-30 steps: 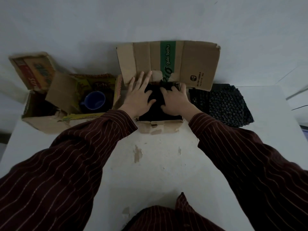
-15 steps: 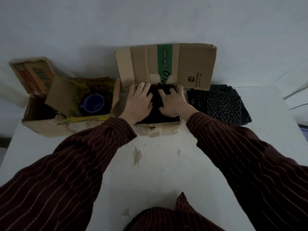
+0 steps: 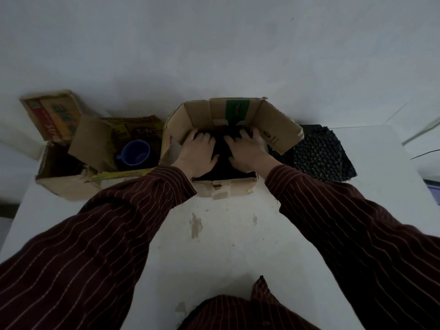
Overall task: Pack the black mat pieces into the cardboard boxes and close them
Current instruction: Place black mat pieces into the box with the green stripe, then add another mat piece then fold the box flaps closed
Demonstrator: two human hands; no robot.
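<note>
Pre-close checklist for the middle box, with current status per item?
1. Mat pieces seated below the middle box's rim: cannot tell, left hand and right hand cover them.
2. Far flap free to fold: ok, upright, ends bent inward.
3. Hands out of the flap's path: not ok, both inside.
4. All mats packed: not ok, a stack lies on the table right of the box.
5. Left boxes closed: not ok, both open; blue cup in one.

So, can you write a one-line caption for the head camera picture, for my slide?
Left hand and right hand rest on black mat pieces inside an open cardboard box.
</note>
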